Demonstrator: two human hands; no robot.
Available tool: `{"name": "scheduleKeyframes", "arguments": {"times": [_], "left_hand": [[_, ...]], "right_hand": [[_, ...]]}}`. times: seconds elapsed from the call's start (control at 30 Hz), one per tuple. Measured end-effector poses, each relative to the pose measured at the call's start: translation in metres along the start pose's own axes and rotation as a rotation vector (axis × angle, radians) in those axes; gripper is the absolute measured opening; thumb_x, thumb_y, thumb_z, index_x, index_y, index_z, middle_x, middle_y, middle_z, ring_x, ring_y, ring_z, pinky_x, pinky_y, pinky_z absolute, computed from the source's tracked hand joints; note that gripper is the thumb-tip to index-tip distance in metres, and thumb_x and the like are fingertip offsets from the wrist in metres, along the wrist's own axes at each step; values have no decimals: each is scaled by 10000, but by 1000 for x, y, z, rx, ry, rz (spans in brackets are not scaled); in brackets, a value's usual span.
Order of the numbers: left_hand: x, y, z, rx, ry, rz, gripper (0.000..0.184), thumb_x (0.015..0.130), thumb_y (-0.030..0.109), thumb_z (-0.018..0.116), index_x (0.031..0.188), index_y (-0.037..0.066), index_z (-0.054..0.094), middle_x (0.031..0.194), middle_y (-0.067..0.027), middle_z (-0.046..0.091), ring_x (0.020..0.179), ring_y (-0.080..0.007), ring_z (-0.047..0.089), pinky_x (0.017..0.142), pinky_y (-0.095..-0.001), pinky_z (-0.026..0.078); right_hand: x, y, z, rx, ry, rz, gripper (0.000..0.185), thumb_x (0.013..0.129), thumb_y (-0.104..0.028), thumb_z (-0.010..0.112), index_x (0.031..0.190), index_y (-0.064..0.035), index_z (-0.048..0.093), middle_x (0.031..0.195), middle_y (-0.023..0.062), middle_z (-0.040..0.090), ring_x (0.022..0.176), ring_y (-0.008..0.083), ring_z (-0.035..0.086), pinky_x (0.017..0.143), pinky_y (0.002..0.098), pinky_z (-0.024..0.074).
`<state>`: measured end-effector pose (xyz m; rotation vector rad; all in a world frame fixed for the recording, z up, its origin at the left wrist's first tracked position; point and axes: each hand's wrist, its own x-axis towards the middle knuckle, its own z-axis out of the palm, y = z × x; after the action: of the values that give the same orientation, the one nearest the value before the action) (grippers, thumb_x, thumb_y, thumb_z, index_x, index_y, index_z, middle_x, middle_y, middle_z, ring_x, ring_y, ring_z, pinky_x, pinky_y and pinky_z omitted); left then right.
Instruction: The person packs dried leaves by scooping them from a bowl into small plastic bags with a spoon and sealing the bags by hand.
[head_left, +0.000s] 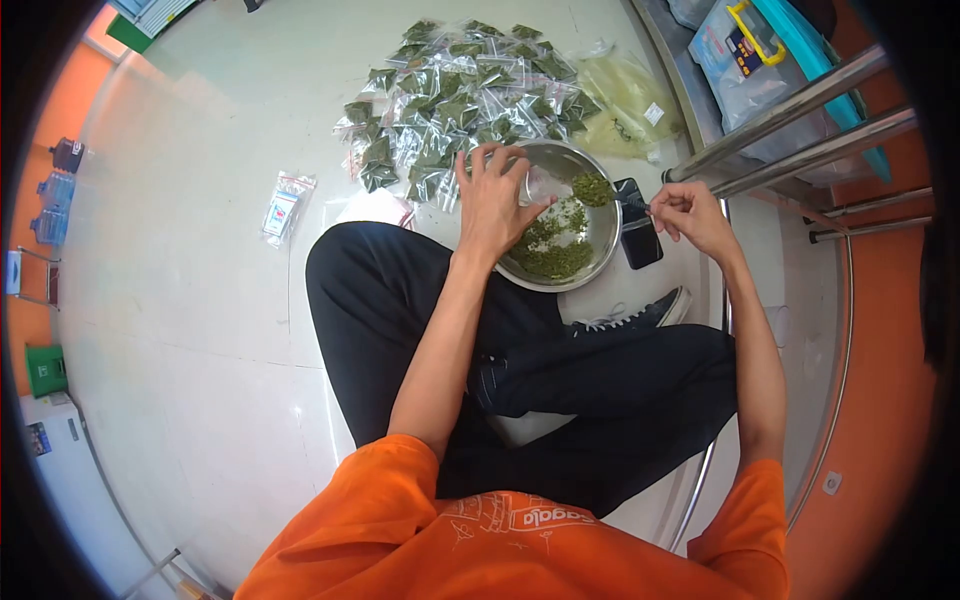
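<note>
A steel bowl [606,262] with chopped green leaves [555,260] in it stands on the floor in front of my crossed legs. My right hand [690,215] pinches the handle of a spoon, whose heaped head [592,190] is over the right part of the bowl. At the bowl's left rim is my left hand [492,200], fingers bent, with a clear plastic bag [540,186] at its fingertips inside the bowl. How firmly the bag is gripped is hard to see. A black phone [641,245] lies just right of the bowl.
Many filled clear bags [460,90] are piled beyond the bowl, beside a yellowish plastic bag [625,105]. A pack of empty bags [285,208] lies to the left. Metal rails [790,110] and a lidded plastic box [750,80] stand at the right.
</note>
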<state>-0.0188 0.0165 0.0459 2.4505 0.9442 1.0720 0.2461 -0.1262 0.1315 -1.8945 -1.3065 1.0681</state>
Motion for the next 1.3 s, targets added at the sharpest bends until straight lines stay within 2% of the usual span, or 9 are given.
{"name": "scheduleKeyframes", "arguments": {"times": [0.33, 0.53, 0.6, 0.8, 0.83, 0.97, 1.03, 1.13, 1.3], "left_hand": [[-5, 16, -3, -50, -289, 55, 488, 673, 293, 871, 1034, 62, 636, 960, -73, 667, 1031, -288, 589, 962, -462, 377], [-7, 20, 3, -1, -339, 78, 530, 660, 307, 877, 1060, 80, 613, 962, -71, 671, 1019, -293, 600, 940, -463, 377], [-9, 20, 8, 8, -308, 120, 534, 668, 320, 874, 1064, 83, 606, 949, -70, 668, 1014, -293, 599, 932, -460, 378], [-12, 26, 18, -82, -290, 145, 498, 688, 368, 866, 1008, 83, 613, 919, -72, 658, 964, -293, 605, 886, -435, 398], [-11, 28, 16, -146, -326, 98, 482, 688, 370, 867, 984, 82, 619, 917, -73, 656, 949, -289, 606, 872, -424, 405], [-6, 24, 15, -267, -275, 36, 432, 673, 309, 884, 920, 62, 629, 888, -82, 655, 889, -292, 604, 795, -410, 447], [-4, 22, 17, -405, -163, -28, 393, 666, 231, 893, 876, 36, 624, 823, -97, 639, 802, -292, 598, 716, -395, 479], [-3, 23, 12, -457, -201, -114, 384, 667, 201, 899, 866, 19, 626, 796, -117, 639, 745, -287, 606, 674, -390, 498], [2, 28, 0, -512, -246, -243, 441, 678, 253, 916, 898, -2, 632, 845, -129, 674, 768, -247, 641, 723, -363, 512]], "right_hand": [[-1, -13, 10, -102, -48, -14, 133, 856, -87, 647, 793, 24, 683, 630, 36, 650, 507, 68, 555, 495, 234, 428], [-1, -16, 17, -284, 32, -168, 159, 778, -101, 655, 778, 51, 703, 615, 150, 657, 552, 189, 632, 608, 320, 511], [-2, -24, 23, -402, 49, -216, 169, 756, -116, 652, 789, 36, 718, 645, 214, 651, 579, 288, 656, 632, 362, 520], [0, -39, 56, -605, 66, -335, 152, 781, -104, 636, 801, 37, 690, 720, 238, 663, 701, 389, 678, 691, 451, 540], [-2, -40, 66, -744, 105, -432, 129, 806, -92, 629, 838, 19, 687, 749, 195, 669, 722, 378, 682, 685, 492, 534], [-15, -58, 79, -910, 130, -508, 127, 798, -89, 638, 877, -4, 692, 809, 140, 662, 770, 337, 676, 689, 478, 524], [-18, -55, 83, -1065, 292, -710, 173, 771, -89, 636, 918, -16, 689, 877, 95, 635, 831, 276, 645, 707, 425, 504], [-20, -59, 84, -1149, 301, -791, 212, 746, -77, 630, 937, -9, 690, 910, 88, 633, 853, 238, 612, 731, 368, 480], [-31, -75, 76, -1139, 398, -803, 242, 739, -65, 637, 966, -7, 698, 898, 74, 634, 852, 235, 618, 725, 365, 474]]}}
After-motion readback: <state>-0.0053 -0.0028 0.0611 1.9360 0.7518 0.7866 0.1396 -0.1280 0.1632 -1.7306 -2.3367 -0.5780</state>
